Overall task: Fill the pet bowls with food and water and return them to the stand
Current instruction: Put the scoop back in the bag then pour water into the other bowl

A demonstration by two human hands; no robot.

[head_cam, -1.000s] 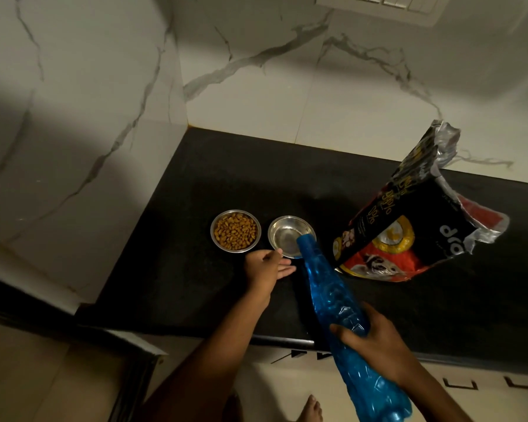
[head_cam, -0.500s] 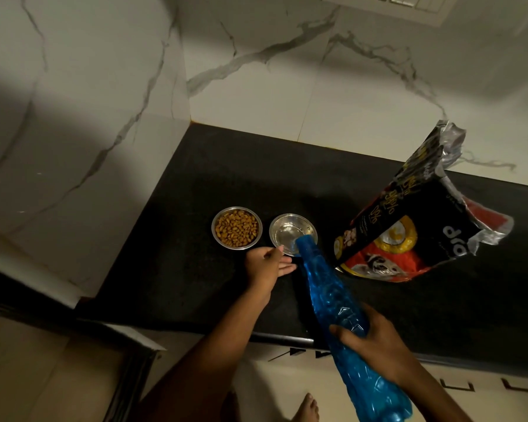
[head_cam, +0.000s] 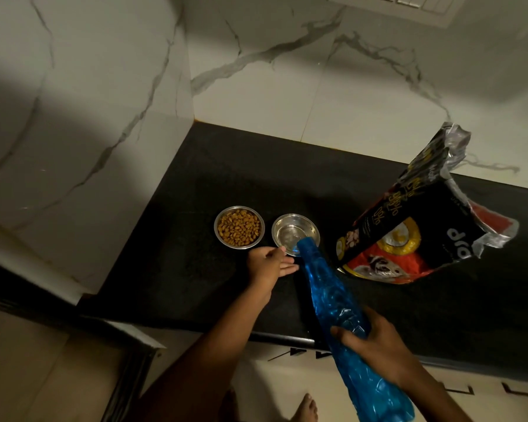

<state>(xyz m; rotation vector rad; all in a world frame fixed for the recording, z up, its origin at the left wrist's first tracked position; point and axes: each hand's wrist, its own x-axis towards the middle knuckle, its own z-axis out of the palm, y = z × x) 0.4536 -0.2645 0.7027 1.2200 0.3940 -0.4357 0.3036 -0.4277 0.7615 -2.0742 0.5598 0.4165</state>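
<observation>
**A:** Nearest the viewer, what holds the bottle?

**B:** The right hand (head_cam: 375, 345) is wrapped round the lower body of the tilted blue bottle (head_cam: 333, 303). The bottle's mouth sits over the near rim of the water bowl (head_cam: 296, 215) on the counter (head_cam: 195, 269). The left hand (head_cam: 269, 264) lies beside that rim, fingers straight, grasping nothing.

**A:** What could go wrong?

**B:** The mouth is at the rim, not the centre, so a steeper tilt would probably send water onto the counter or the left hand. The shallow bowl may also overflow.

**A:** And farther back?

**B:** The food bowl (head_cam: 217, 231), full of kibble, stands just left, and a splash would wet it. The open food bag (head_cam: 409, 239) leans at the right and might topple. No stand is in view.
</observation>
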